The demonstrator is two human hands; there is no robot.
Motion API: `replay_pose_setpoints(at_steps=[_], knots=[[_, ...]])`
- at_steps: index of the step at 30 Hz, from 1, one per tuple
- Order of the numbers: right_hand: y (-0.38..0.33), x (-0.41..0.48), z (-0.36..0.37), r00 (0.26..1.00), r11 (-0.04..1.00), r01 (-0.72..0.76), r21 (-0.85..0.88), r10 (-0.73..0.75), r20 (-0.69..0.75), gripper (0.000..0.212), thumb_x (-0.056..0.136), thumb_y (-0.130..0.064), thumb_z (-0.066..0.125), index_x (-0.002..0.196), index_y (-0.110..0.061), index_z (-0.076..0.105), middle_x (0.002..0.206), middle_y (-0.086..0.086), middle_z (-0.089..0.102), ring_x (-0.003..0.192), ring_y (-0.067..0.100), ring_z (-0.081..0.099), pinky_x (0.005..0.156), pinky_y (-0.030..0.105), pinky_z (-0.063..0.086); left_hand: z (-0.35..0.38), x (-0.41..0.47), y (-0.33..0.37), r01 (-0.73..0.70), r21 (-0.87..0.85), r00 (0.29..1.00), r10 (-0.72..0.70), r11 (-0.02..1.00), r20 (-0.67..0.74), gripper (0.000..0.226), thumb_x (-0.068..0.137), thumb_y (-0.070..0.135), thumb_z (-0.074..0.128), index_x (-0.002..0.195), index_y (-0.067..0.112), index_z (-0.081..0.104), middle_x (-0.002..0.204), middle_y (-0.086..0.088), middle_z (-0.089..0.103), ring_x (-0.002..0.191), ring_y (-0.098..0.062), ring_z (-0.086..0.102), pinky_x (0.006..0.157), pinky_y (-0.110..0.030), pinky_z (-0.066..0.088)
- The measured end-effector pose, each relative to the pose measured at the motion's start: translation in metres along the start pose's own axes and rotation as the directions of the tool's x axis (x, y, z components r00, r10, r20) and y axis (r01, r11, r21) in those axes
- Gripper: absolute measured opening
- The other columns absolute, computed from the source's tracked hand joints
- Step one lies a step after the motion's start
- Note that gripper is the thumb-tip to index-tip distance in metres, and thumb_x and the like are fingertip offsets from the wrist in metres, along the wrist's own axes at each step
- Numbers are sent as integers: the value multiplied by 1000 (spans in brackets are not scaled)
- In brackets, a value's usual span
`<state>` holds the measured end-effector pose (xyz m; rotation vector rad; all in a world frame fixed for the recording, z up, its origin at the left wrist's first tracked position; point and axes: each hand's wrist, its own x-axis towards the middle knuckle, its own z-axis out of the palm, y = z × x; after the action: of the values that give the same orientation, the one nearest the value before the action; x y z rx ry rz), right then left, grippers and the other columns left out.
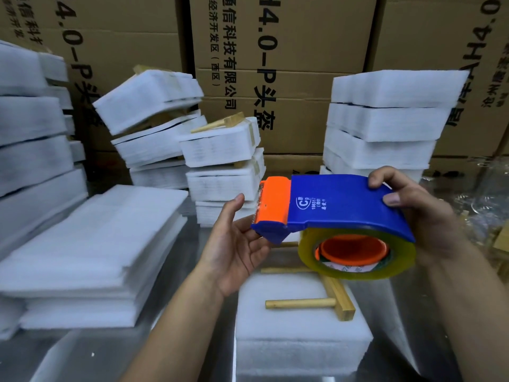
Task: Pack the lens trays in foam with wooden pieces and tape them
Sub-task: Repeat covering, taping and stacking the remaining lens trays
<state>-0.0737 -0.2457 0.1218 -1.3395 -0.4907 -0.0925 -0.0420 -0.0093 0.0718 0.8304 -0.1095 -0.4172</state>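
A blue and orange tape dispenser [341,208] with a yellowish roll of clear tape [358,260] is held up in the middle of the view. My right hand [424,216] grips its blue rear cover from the right. My left hand [239,244] is palm up under the orange front end, with its fingers touching the blue tip. Below them a foam-wrapped bundle [300,326] lies on the metal table, with a wooden piece [305,303] of dowels and a flat bar on top.
Flat foam sheets [91,255] are stacked on the left. Taped foam packs [220,150] with wooden pieces pile up behind, and more foam bundles [385,119] on the right. Cardboard boxes [289,51] form the back wall. Clear plastic bags [479,194] lie at the right edge.
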Motion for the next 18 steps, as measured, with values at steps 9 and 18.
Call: replay_pose_setpoints(at_steps=[9,18], knots=[[9,8,-13,1000,1000,-21,19,21,-2,27,66,-12,43,68,-25,67,80,0,66,60,16,65,49,19,51,-1,3,-1,-45,31,998,46,999,-37,13,59,23,70,61,10,75,61,-4,69,45,-7,63,34,-14,45],[17,14,-19,1000,999,-4,38,3,23,28,71,-14,44,71,-26,68,80,-2,67,59,12,63,51,18,51,-2,4,-1,112,-160,992,-120,981,-41,21,64,12,65,83,1,65,59,-8,66,42,-10,61,35,-15,47]])
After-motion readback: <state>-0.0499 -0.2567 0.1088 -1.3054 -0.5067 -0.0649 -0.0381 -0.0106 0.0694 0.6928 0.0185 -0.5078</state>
